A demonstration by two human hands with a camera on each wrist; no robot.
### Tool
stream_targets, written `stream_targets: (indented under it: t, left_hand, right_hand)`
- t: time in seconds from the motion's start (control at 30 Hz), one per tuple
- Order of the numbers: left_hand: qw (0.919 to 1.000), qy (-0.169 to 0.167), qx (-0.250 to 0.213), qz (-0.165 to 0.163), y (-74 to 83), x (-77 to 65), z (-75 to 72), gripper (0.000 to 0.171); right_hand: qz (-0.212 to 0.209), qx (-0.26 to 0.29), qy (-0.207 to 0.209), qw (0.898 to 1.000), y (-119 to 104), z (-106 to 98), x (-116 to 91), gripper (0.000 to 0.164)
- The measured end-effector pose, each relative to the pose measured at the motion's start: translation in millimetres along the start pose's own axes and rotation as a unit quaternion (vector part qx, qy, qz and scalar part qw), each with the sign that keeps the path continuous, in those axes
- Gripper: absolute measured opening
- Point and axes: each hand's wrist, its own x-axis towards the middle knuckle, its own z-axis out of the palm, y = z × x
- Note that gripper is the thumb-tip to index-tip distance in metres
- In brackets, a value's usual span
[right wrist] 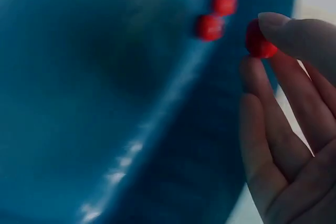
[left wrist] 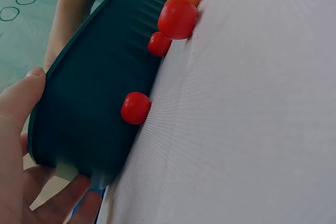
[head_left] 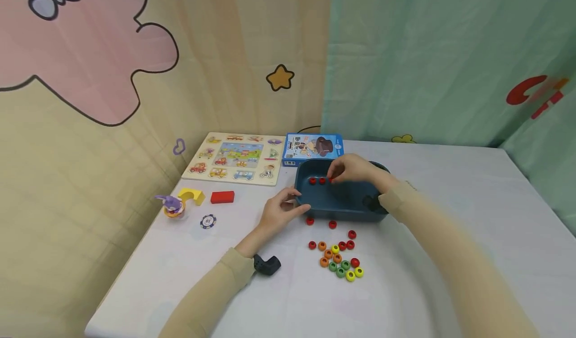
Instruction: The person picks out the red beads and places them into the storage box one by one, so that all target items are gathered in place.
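Note:
A dark blue plastic basin (head_left: 342, 214) stands at the middle of the table. My left hand (head_left: 277, 210) holds its near left corner, the thumb (left wrist: 26, 90) at the rim and the fingers round the end wall. Inside the basin, my right hand (head_left: 353, 169) pinches a red bead (right wrist: 259, 40) between thumb and fingertips. Two more red beads (right wrist: 210, 27) lie on the basin floor beside it. Outside, a red bead (left wrist: 136, 108) sits close to the near wall, with another a little further along. Several red, orange, yellow and green beads (head_left: 337, 258) are scattered in front.
Behind the basin lies a blue picture box (head_left: 310, 148), with a wooden puzzle board (head_left: 236, 158) to its left. Nearer left are a red block (head_left: 222, 197), a yellow arch block (head_left: 192, 195), a purple toy figure (head_left: 172, 205) and a round chip (head_left: 208, 221). Curtains hang behind.

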Motion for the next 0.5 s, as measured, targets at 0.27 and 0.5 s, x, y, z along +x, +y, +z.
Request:
stream_targets:
  t: [0.27, 0.5]
  left_hand:
    - [0.9999, -0.002, -0.006, 0.009, 25.2, -4.8, -2.3, 0.038]
    - [0.9999, -0.004, -0.009, 0.004, 25.7, -5.0, -3.7, 0.037]
  right_hand:
    - [0.057, -0.081, -0.008, 0.995, 15, 11, 10, 0.012]
    - [0.060, -0.100, 0.009, 0.993, 18, 15, 12, 0.015]
